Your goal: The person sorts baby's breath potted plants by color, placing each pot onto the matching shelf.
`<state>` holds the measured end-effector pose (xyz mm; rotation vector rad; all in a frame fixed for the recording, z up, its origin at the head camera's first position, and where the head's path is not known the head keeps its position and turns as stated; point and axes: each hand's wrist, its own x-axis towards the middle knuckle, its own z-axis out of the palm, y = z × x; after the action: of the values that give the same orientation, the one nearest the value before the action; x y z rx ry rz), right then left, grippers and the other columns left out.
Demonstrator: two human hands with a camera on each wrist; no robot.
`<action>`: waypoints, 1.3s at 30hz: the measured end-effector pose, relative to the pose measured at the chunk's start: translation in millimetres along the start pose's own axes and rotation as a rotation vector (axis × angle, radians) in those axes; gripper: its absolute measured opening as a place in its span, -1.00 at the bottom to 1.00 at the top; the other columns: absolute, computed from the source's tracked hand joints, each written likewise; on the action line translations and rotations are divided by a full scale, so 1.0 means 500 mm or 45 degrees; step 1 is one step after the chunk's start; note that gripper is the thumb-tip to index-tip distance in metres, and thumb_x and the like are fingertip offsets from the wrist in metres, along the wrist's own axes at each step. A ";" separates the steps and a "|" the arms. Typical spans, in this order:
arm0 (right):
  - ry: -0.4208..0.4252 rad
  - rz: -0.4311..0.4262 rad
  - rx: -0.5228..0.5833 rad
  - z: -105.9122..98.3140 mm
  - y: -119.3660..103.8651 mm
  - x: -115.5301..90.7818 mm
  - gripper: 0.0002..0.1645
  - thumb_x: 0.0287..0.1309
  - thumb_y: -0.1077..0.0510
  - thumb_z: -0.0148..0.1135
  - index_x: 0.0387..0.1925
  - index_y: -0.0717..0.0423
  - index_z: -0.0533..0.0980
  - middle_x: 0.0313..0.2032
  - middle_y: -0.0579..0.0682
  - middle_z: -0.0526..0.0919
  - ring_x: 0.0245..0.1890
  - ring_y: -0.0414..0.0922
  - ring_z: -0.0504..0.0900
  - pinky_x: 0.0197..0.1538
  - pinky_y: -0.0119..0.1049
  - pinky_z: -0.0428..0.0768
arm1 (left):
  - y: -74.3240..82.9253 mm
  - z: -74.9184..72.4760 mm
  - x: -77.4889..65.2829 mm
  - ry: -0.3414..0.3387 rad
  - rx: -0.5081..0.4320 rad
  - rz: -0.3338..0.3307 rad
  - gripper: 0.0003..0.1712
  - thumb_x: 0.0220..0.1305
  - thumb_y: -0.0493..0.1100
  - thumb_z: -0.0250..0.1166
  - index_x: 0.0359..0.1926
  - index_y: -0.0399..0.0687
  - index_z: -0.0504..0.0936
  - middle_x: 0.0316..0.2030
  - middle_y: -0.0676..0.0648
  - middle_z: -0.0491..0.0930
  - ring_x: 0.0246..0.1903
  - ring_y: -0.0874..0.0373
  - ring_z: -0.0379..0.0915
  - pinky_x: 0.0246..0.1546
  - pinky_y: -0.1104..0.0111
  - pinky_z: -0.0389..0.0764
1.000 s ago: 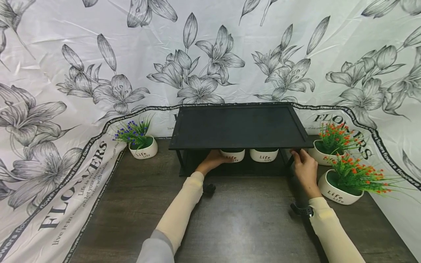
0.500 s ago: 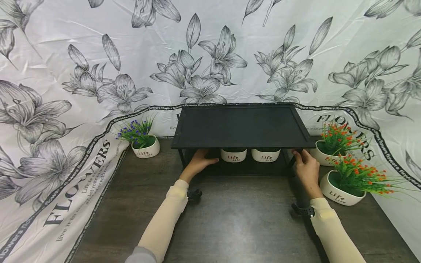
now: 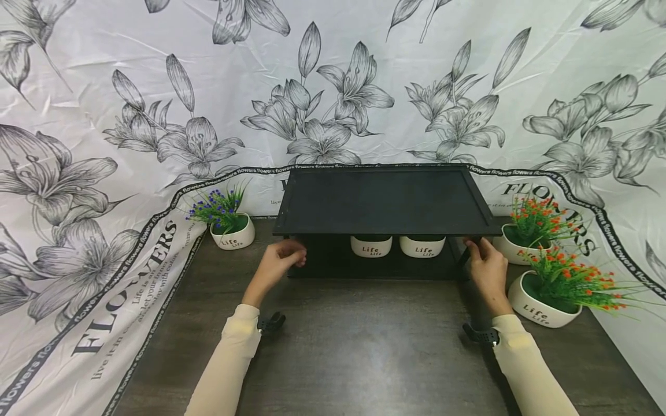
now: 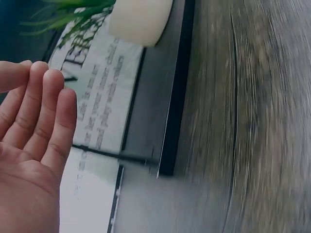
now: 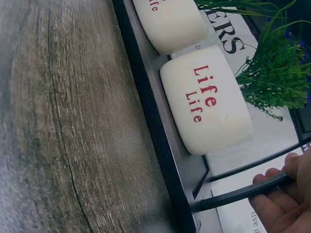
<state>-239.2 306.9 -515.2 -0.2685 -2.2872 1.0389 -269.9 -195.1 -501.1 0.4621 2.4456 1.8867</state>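
A black two-tier shelf rack (image 3: 385,199) stands against the back cloth. On its lower tier are two white planters with "Life" lettering, a left one (image 3: 372,247) and a right one (image 3: 422,247), their plants hidden under the top board in the head view. My right hand (image 3: 488,267) grips the rack's right front post (image 5: 243,195), fingers curled about it in the right wrist view. At the rack's left front corner, my left hand (image 3: 278,261) holds nothing. Its fingers (image 4: 54,109) are loosely bent, the thumb near the index finger.
A planter with blue-purple flowers (image 3: 232,234) stands left of the rack. Two planters with orange flowers, a rear one (image 3: 520,248) and a front one (image 3: 541,306), stand at the right near my right hand. The dark wooden table (image 3: 364,346) spreads in front.
My left hand has let go of the left planter on the lower tier and moved left out to the rack's corner. My right hand stays on the post.
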 end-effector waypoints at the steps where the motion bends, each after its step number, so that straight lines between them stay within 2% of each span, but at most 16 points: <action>1: 0.002 -0.004 0.000 0.000 0.000 0.000 -0.72 0.54 0.10 0.28 -0.01 0.22 0.74 -0.08 0.21 0.85 -0.31 -0.86 0.35 -0.16 -0.58 0.40 | -0.001 -0.010 -0.006 0.016 -0.017 0.011 -0.71 0.51 -0.23 0.34 0.03 -0.44 0.68 -0.20 -0.27 0.76 -0.29 0.24 0.73 -0.16 0.32 0.78; 4: 0.004 -0.011 0.002 -0.001 -0.001 -0.001 -0.72 0.54 0.10 0.28 -0.01 0.22 0.74 -0.09 0.21 0.85 -0.31 -0.85 0.35 -0.17 -0.57 0.40 | -0.010 -0.041 -0.024 0.065 -0.056 0.052 -0.76 0.51 -0.28 0.33 -0.01 -0.46 0.68 -0.23 -0.22 0.78 -0.31 0.25 0.73 -0.18 0.33 0.78; 9: 0.005 -0.014 -0.001 -0.003 -0.001 -0.001 -0.73 0.53 0.10 0.28 -0.02 0.22 0.74 -0.10 0.21 0.85 -0.33 -0.84 0.35 -0.19 -0.55 0.40 | -0.026 -0.099 -0.045 0.199 -0.122 0.131 -0.76 0.49 -0.35 0.32 -0.08 -0.59 0.63 -0.37 0.04 0.78 -0.38 0.28 0.72 -0.25 0.35 0.78; 12: 0.005 -0.013 0.000 -0.003 0.000 -0.001 -0.73 0.53 0.10 0.28 -0.03 0.22 0.74 -0.10 0.21 0.85 -0.32 -0.83 0.36 -0.19 -0.56 0.40 | -0.034 -0.132 -0.048 0.303 -0.135 0.129 -0.71 0.51 -0.35 0.31 -0.05 -0.67 0.60 -0.42 0.16 0.76 -0.42 0.31 0.71 -0.27 0.41 0.76; 16: 0.001 -0.014 0.002 -0.003 0.001 0.000 -0.72 0.54 0.09 0.27 -0.02 0.22 0.73 -0.09 0.21 0.85 -0.32 -0.84 0.36 -0.18 -0.59 0.39 | -0.049 -0.182 -0.050 0.504 -0.052 0.041 -0.72 0.51 -0.31 0.32 -0.02 -0.58 0.65 -0.38 0.22 0.75 -0.38 0.40 0.69 -0.20 0.53 0.69; 19: -0.004 -0.014 0.004 -0.002 0.001 0.001 -0.71 0.55 0.09 0.27 -0.01 0.22 0.73 -0.08 0.20 0.85 -0.31 -0.86 0.36 -0.17 -0.63 0.38 | -0.035 -0.211 -0.056 0.632 0.069 -0.077 -0.77 0.47 -0.30 0.36 -0.01 -0.45 0.72 -0.25 0.11 0.77 -0.31 0.42 0.64 -0.20 0.58 0.61; 21: -0.005 -0.016 0.006 -0.001 0.003 0.001 -0.71 0.55 0.09 0.26 -0.01 0.22 0.73 -0.08 0.20 0.85 -0.30 -0.87 0.36 -0.17 -0.64 0.38 | -0.046 -0.229 -0.055 0.690 0.145 -0.141 -0.76 0.47 -0.26 0.36 0.04 -0.36 0.72 -0.13 0.08 0.76 -0.22 0.40 0.61 -0.17 0.58 0.57; 23: -0.005 -0.018 0.012 0.000 0.005 0.001 -0.72 0.54 0.10 0.27 -0.01 0.23 0.73 -0.08 0.21 0.85 -0.30 -0.88 0.36 -0.17 -0.65 0.37 | -0.056 -0.242 -0.053 0.741 0.214 -0.200 -0.68 0.46 -0.27 0.36 0.15 -0.33 0.67 0.07 -0.07 0.69 -0.03 0.25 0.60 0.02 0.45 0.62; 24: -0.004 -0.019 0.013 0.001 0.006 0.001 -0.72 0.54 0.10 0.27 -0.01 0.23 0.73 -0.08 0.21 0.85 -0.30 -0.88 0.36 -0.17 -0.65 0.37 | -0.066 -0.249 -0.051 0.764 0.231 -0.202 -0.62 0.46 -0.27 0.36 0.22 -0.34 0.62 0.17 -0.13 0.63 0.09 0.16 0.58 0.13 0.36 0.62; 26: -0.001 -0.023 0.016 0.002 0.007 0.002 -0.73 0.53 0.11 0.28 -0.02 0.23 0.73 -0.09 0.21 0.85 -0.30 -0.88 0.36 -0.17 -0.65 0.37 | -0.096 -0.266 -0.040 0.811 0.256 -0.228 -0.49 0.45 -0.27 0.35 0.34 -0.30 0.51 0.33 -0.24 0.43 0.29 -0.03 0.45 0.34 0.16 0.53; 28: -0.001 -0.022 0.018 0.003 0.007 0.002 -0.74 0.53 0.12 0.28 -0.02 0.24 0.73 -0.09 0.21 0.85 -0.30 -0.88 0.37 -0.17 -0.67 0.36 | -0.101 -0.275 -0.033 0.832 0.253 -0.245 -0.36 0.42 -0.29 0.35 0.44 -0.32 0.39 0.40 -0.36 0.26 0.40 -0.20 0.30 0.45 -0.02 0.40; 31: 0.005 -0.021 0.016 0.003 0.007 0.002 -0.74 0.52 0.12 0.29 -0.03 0.23 0.74 -0.10 0.21 0.85 -0.31 -0.87 0.37 -0.19 -0.66 0.36 | -0.108 -0.288 -0.019 0.819 0.225 -0.304 -0.20 0.40 -0.26 0.37 0.54 -0.31 0.23 0.46 -0.37 0.15 0.44 -0.23 0.24 0.45 -0.03 0.37; 33: 0.006 -0.019 0.015 0.003 0.007 0.002 -0.75 0.52 0.12 0.29 -0.04 0.22 0.74 -0.10 0.21 0.85 -0.32 -0.86 0.37 -0.19 -0.65 0.37 | -0.112 -0.296 -0.010 0.781 0.189 -0.357 -0.09 0.40 -0.23 0.39 0.60 -0.28 0.09 0.53 -0.36 0.08 0.51 -0.22 0.18 0.50 0.00 0.33; 36: 0.011 -0.017 0.010 0.003 0.006 0.002 -0.76 0.52 0.12 0.30 -0.04 0.21 0.75 -0.10 0.19 0.85 -0.30 -0.83 0.39 -0.18 -0.63 0.39 | -0.120 -0.306 0.003 0.691 0.131 -0.440 0.09 0.43 -0.18 0.40 0.67 -0.19 -0.15 0.65 -0.32 -0.11 0.65 -0.19 -0.04 0.62 0.01 0.19; 39: 0.014 -0.017 0.008 0.002 0.004 0.001 -0.77 0.51 0.13 0.30 -0.05 0.19 0.75 -0.11 0.19 0.85 -0.28 -0.79 0.41 -0.17 -0.61 0.40 | -0.131 -0.312 0.015 0.628 0.068 -0.471 0.22 0.43 -0.20 0.41 0.71 -0.07 -0.33 0.72 -0.23 -0.28 0.72 -0.10 -0.27 0.68 0.05 0.01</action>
<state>-240.3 308.1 -516.9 -0.2556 -2.2723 1.0353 -321.9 -355.3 -519.9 -0.4882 2.6107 1.9446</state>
